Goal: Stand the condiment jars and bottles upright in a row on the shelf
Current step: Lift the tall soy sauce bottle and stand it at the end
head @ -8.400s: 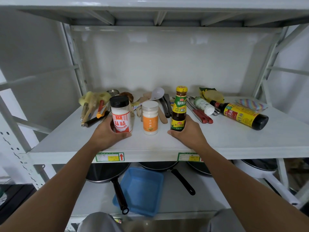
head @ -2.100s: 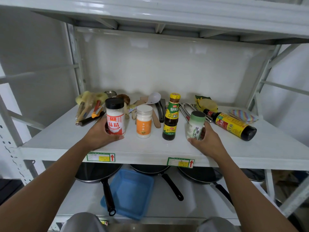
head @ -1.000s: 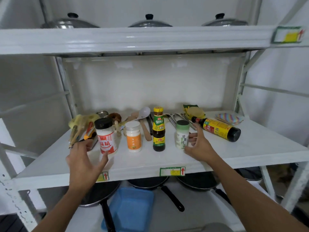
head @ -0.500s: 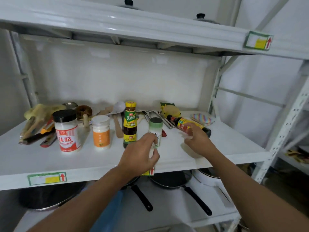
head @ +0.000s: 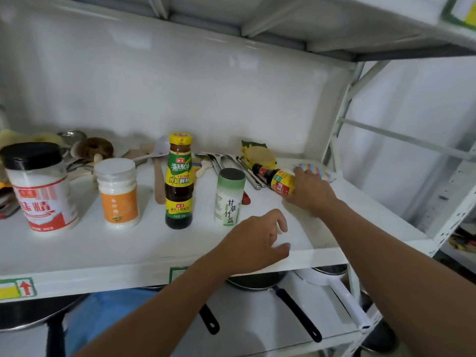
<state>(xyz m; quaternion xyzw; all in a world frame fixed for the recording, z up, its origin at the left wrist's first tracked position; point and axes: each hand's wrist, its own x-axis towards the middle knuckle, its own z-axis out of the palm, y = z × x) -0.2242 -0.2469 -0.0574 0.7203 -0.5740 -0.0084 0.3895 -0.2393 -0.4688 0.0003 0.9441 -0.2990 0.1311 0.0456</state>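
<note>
Four containers stand upright in a row on the white shelf (head: 108, 256): a black-lidded jar with a red label (head: 38, 186), a white jar with an orange label (head: 118, 193), a dark sauce bottle with a yellow cap (head: 179, 181) and a green-topped salt canister (head: 229, 197). To their right a dark bottle with a red and yellow label (head: 275, 179) lies on its side, cap pointing left. My right hand (head: 311, 193) is closed over its body. My left hand (head: 255, 243) hovers open just in front of the salt canister, touching nothing.
Behind the row lie wooden spatulas (head: 158, 181), metal tongs (head: 247, 168), a yellow sponge (head: 258, 157) and a striped cloth (head: 325, 173). The shelf's upright post (head: 337, 124) stands at the right. Pans (head: 283, 292) and a blue tub (head: 103, 313) sit on the shelf below.
My left hand has let go of the salt canister and drifted right along the shelf front. My right hand has closed over the lying bottle. The view has moved closer and to the right.
</note>
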